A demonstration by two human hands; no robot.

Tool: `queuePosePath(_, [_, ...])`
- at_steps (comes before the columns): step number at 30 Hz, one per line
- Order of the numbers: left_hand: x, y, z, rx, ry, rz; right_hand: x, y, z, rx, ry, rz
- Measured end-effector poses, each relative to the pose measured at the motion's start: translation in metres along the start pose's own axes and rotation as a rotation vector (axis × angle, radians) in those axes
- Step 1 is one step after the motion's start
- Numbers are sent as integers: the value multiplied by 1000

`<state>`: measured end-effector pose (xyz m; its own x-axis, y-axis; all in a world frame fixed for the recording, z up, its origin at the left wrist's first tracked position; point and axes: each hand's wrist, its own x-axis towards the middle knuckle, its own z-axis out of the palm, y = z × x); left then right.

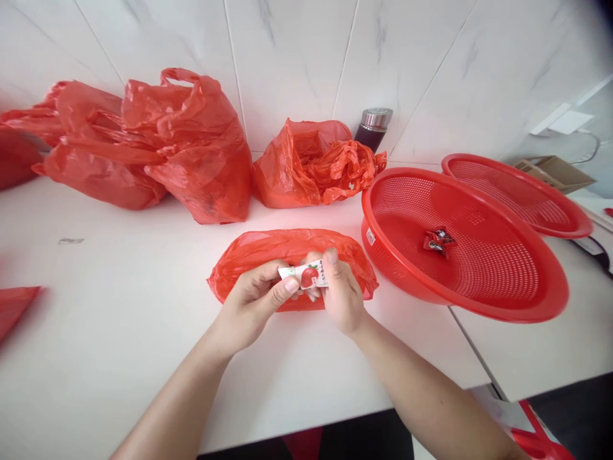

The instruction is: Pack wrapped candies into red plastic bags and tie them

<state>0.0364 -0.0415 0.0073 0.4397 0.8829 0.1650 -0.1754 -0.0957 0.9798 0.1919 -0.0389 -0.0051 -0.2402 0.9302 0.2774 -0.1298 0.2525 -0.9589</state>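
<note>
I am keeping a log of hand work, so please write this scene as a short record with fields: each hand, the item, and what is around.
Left hand: pinches one end of the white packet
Right hand: grips the other end
Item design: strawberry picture
Beneath hands: red plastic bag on white table
On the right: red perforated basket holding small wrapped pieces
Behind basket: another red basket
Along wall: bulging red bags, flask with metal lid

Bags point(201, 153) walled off back, basket point(397, 271) blocked right side pretty hard. Decent room on table point(119, 287) left of middle bag point(244, 249); front way kinda cut by forearms point(194, 374).
</note>
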Motion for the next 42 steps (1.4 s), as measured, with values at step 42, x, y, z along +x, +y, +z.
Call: queuePosePath(42, [2,-9,-17,-355,30,-203,3,-6,4,162,-91,-12])
